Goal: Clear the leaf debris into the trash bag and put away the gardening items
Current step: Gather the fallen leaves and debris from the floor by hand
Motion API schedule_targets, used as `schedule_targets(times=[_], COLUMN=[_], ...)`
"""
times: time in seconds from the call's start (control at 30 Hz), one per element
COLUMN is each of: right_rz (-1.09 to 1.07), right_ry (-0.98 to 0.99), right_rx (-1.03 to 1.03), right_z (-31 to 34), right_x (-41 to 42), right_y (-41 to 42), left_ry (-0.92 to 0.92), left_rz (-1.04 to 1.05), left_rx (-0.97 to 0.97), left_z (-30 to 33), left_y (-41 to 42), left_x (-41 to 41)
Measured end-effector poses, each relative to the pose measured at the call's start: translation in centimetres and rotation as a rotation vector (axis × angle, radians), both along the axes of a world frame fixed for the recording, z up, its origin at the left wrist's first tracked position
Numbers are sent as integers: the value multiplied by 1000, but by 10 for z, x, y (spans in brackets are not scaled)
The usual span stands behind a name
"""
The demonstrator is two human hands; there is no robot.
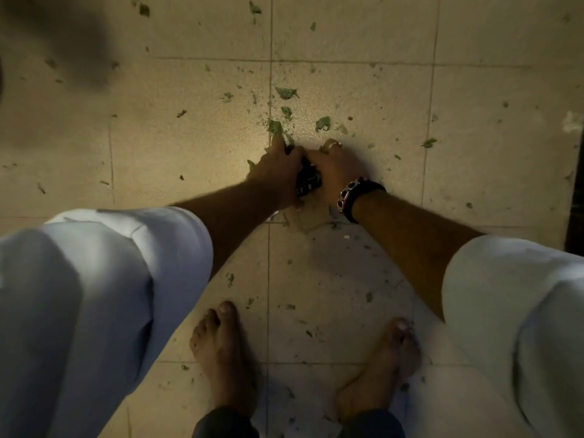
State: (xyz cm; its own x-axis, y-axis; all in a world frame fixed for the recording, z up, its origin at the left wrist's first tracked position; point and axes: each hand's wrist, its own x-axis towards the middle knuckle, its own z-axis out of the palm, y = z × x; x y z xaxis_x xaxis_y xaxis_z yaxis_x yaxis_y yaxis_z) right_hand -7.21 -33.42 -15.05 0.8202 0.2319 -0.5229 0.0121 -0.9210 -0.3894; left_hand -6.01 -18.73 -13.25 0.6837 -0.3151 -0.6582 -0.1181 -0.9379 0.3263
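Observation:
Green leaf debris (323, 123) lies scattered over the beige tiled floor (196, 137), thickest just beyond my hands. My left hand (276, 172) and my right hand (336, 170) are pressed together low on the floor, fingers curled inward. Between them they grip a dark clump (308, 183); I cannot tell exactly what it is. Small green bits (289, 146) stick out by my left fingertips. A pale flat scrap (298, 221) lies on the floor just under my wrists. No trash bag is in view.
My bare feet (221, 349) (384, 365) stand on the tiles below the hands. More leaf bits (286, 93) lie farther out, and small crumbs (230, 278) near my feet. A dark edge (575, 197) runs along the right side.

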Motion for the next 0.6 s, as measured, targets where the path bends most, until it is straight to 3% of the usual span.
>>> schedule_targets(times=[0.13,0.27,0.37,0.5,0.6], right_rz=[-10,49,131,249,173], right_ry=[53,124,143,162,138], right_rx=[92,-23,-127,-272,-166], right_z=[6,11,13,7,0], right_x=[-12,-26,-35,-41,-43], right_y=[-13,-23,-20,-4,2], left_ry=[-50,-102,-150,-69,-61], left_rz=[-122,-267,-221,-196,-139], left_rx=[60,31,81,150,80], left_z=[6,9,11,5,3], left_y=[8,24,33,29,30], left_x=[-16,-31,-35,-45,-56])
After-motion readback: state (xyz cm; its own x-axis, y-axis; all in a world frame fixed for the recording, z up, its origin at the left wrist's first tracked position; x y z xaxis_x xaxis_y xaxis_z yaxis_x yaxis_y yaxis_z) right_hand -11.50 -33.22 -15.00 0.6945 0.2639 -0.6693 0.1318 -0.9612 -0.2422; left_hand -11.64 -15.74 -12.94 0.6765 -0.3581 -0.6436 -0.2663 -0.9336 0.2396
